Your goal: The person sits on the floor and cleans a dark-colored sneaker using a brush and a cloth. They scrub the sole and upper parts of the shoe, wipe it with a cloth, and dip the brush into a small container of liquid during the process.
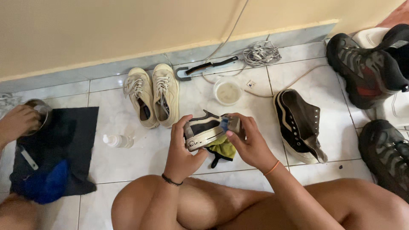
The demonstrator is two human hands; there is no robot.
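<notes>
My left hand [181, 147] grips a dark high-top sneaker [203, 130] by its white rubber sole, holding it above my knees. My right hand [249, 142] presses a small blue brush or sponge [225, 123] against the shoe's side. A yellow-green cloth [222, 148] hangs beneath the shoe. The matching dark sneaker [299, 125] lies on its side on the white tile floor to the right.
A cream pair of sneakers [152, 96] stands by the wall. A small bowl of cloudy liquid [228, 92], a white bottle [118, 141], a brush [208, 66] and coiled laces [260, 53] lie nearby. Hiking boots [366, 70] sit right. Another person's hand [17, 123] holds a metal cup [40, 111] over a dark mat [64, 145].
</notes>
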